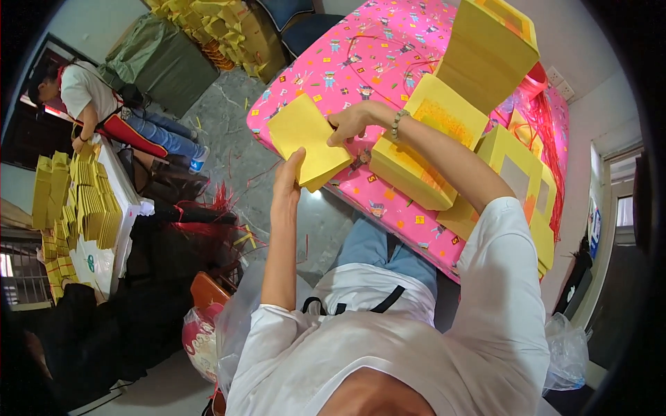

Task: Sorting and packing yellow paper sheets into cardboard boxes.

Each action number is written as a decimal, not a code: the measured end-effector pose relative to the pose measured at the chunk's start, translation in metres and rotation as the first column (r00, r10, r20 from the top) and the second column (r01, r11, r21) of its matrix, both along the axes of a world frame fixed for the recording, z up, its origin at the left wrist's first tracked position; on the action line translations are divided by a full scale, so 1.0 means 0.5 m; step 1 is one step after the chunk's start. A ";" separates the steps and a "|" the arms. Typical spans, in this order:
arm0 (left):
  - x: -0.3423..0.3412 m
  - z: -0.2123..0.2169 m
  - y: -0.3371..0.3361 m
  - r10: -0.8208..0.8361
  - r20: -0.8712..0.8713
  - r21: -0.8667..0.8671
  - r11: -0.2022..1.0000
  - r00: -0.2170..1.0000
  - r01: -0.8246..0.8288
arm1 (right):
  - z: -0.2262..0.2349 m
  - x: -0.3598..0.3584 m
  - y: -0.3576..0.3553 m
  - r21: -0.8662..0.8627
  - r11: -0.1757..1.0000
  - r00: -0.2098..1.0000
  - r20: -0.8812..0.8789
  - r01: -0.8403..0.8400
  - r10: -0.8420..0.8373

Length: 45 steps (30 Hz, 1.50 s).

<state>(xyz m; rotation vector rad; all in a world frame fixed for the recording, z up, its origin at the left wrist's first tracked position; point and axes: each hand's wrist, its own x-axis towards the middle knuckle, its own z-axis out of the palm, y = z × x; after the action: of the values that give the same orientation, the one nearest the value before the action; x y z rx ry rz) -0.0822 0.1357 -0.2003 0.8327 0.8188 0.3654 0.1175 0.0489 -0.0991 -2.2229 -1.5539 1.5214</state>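
A thick stack of yellow paper [305, 135] is tilted over the near left edge of the pink table. My left hand [287, 173] grips its lower left side, thumb on top and fingers out of sight beneath. From the right, my right hand [350, 123], with a beaded bracelet on the wrist, closes on the stack's right edge. Just right of the stack lies a large yellow paper block [423, 149] with an orange-printed top. More yellow blocks [510, 163] sit behind my right forearm.
The pink patterned tablecloth [312, 73] covers the table. A tall yellow stack [485, 59] stands at its far right, beside red plastic strings [548, 145]. At left, another person [97, 97] works by a white table [114, 180] with yellow bundles [94, 204]. More yellow piles [232, 35] stand at the back.
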 end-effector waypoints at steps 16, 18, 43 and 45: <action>-0.032 0.303 -0.075 -0.165 0.570 -0.089 0.962 0.805 0.260 | 0.270 -0.124 -0.186 0.521 0.666 0.845 -0.348 0.534 -0.406; -0.004 0.314 -0.095 -0.235 0.634 -0.083 0.926 0.737 0.367 | 0.265 -0.125 -0.220 0.605 0.556 0.809 -0.296 0.570 -0.507; 0.154 0.367 -0.525 -0.653 0.536 -0.049 0.609 0.536 0.791 | 0.204 -0.218 -0.953 0.629 -0.505 0.003 -0.628 0.590 -0.778; 0.164 0.355 -0.534 -0.635 0.544 -0.090 0.606 0.549 0.790 | 0.155 -0.277 -1.004 0.539 -0.731 -0.193 -0.733 0.419 -0.652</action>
<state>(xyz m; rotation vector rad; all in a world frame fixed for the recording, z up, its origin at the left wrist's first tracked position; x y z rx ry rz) -0.0001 -0.1313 -0.0228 0.6564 0.0123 -0.3275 -0.0210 -0.4529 -0.0214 -1.5072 0.2454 -0.4098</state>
